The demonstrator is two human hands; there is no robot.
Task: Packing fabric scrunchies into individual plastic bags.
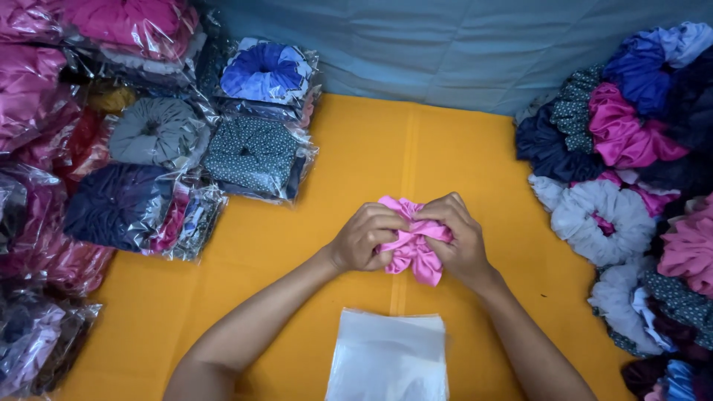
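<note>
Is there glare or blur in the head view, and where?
Head view: glare streaks on the clear plastic bags of scrunchies at left; both hands, left hand and right hand, and the pink fabric scrunchie look sharp; soft shadows on the orange cloth.

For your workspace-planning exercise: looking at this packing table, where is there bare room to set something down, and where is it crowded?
Bare orange cloth lies between the bagged scrunchies at left and the loose scrunchie heap at right, beyond the left hand and right hand gripping a pink satin scrunchie. Smaller free patches flank the clear plastic bags. Both side edges are crowded.
</note>
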